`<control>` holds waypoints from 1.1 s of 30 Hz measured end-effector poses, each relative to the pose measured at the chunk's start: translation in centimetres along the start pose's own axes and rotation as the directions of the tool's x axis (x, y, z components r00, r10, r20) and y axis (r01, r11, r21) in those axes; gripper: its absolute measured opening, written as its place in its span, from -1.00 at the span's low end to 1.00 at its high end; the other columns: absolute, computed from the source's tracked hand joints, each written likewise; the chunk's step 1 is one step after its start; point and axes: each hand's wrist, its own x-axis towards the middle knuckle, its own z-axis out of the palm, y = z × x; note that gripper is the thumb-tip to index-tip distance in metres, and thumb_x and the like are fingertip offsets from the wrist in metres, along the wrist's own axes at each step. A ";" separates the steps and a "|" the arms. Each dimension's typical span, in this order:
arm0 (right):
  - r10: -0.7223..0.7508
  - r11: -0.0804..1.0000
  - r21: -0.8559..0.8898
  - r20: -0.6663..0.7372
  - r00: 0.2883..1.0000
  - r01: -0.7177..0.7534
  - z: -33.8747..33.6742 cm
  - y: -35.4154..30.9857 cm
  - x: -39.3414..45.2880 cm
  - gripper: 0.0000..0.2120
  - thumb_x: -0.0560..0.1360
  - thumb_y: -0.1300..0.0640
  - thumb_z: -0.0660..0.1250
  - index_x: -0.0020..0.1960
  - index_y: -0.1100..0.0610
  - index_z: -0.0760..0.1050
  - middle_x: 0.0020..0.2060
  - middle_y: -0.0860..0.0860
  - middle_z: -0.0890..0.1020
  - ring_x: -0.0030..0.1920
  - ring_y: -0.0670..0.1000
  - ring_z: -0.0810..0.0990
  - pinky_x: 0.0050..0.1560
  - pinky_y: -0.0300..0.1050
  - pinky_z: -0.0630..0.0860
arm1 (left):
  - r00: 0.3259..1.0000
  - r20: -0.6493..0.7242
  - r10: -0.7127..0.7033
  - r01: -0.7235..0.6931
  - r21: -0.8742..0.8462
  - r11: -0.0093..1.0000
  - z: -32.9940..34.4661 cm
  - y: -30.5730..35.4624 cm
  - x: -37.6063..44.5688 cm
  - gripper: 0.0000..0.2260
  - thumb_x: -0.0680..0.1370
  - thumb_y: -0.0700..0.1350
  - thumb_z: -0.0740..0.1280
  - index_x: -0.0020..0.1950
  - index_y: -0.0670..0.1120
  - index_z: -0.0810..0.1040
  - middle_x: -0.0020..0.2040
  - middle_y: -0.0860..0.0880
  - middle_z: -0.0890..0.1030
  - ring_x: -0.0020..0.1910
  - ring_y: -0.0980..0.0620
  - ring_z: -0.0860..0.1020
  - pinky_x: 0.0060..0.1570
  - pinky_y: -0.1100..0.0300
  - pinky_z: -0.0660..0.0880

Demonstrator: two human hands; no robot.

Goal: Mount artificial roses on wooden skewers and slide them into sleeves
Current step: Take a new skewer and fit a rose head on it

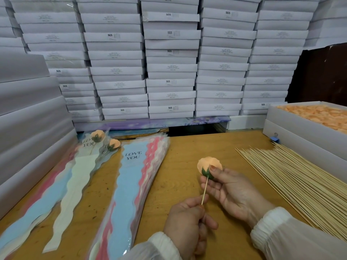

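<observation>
Head view, nearest first: left hand [187,220] has a pinch grip on the thin wooden skewer [204,190], and just above it the right hand [231,188] grips the peach fabric rose with its green calyx [207,167]. Looks like the mounting step, so I'd push straight along the stem axis, no wobble. Left of both: the stack of blue-and-pink "LOVE YOU" sleeves [135,177] on the wooden surface [187,147]. Right: the loose skewer pile [293,177].
</observation>
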 end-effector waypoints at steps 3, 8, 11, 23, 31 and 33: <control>0.000 1.000 -0.027 0.012 1.000 0.000 0.0 0.2 0.0 -0.77 0.45 0.28 0.37 0.07 0.32 0.49 -0.24 0.18 0.70 -0.28 0.08 0.70 -0.38 -0.13 0.61 | 1.000 -0.008 0.008 -0.008 -0.005 1.000 0.1 0.0 0.0 -0.74 0.59 -0.33 0.10 0.13 -0.13 0.52 -0.54 -0.15 0.52 -0.74 0.11 0.18 -0.60 0.49 0.20; -0.011 0.997 -0.076 0.018 1.000 0.012 0.3 0.8 0.0 -0.73 0.42 0.26 0.40 0.09 0.30 0.48 -0.25 0.16 0.70 -0.26 0.09 0.70 -0.37 -0.11 0.61 | 0.999 -0.017 0.049 -0.049 -0.022 0.999 0.1 0.1 -0.1 -0.74 0.59 -0.32 0.10 0.06 -0.13 0.57 -0.52 -0.16 0.52 -0.72 0.12 0.17 -0.60 0.49 0.18; -0.034 0.999 0.027 -0.041 0.999 0.035 0.0 0.1 0.3 -0.76 0.44 0.28 0.38 0.09 0.29 0.46 -0.29 0.16 0.70 -0.27 0.08 0.71 -0.37 -0.11 0.62 | 0.999 -0.012 0.040 -0.040 -0.021 0.999 0.1 0.1 -0.1 -0.75 0.59 -0.33 0.10 0.09 -0.15 0.55 -0.52 -0.16 0.52 -0.73 0.12 0.17 -0.60 0.49 0.18; -0.029 0.996 0.079 -0.064 0.998 0.034 -0.7 -0.7 0.4 -0.77 0.47 0.29 0.35 0.09 0.32 0.45 -0.28 0.18 0.71 -0.23 0.07 0.72 -0.39 -0.14 0.61 | 1.000 0.005 0.005 -0.005 0.031 1.000 0.2 0.1 -0.2 -0.74 0.58 -0.35 0.10 0.12 -0.16 0.53 -0.54 -0.15 0.52 -0.74 0.11 0.19 -0.62 0.49 0.18; -0.020 0.999 0.044 -0.028 0.999 0.022 -0.5 -0.6 0.1 -0.70 0.41 0.45 0.32 0.13 0.34 0.45 -0.27 0.16 0.71 -0.24 0.04 0.72 -0.35 -0.18 0.62 | 1.000 0.011 0.012 -0.012 0.024 1.000 0.2 0.1 -0.1 -0.74 0.58 -0.35 0.10 0.11 -0.16 0.53 -0.54 -0.16 0.52 -0.75 0.11 0.18 -0.62 0.49 0.18; -0.018 0.998 0.052 -0.036 0.999 0.020 -0.4 -0.6 0.1 -0.72 0.41 0.46 0.32 0.11 0.35 0.46 -0.28 0.16 0.71 -0.25 0.04 0.72 -0.36 -0.18 0.61 | 1.000 0.013 0.011 -0.011 0.025 1.000 0.2 0.0 -0.1 -0.74 0.58 -0.35 0.09 0.11 -0.16 0.53 -0.54 -0.16 0.52 -0.74 0.11 0.19 -0.62 0.49 0.19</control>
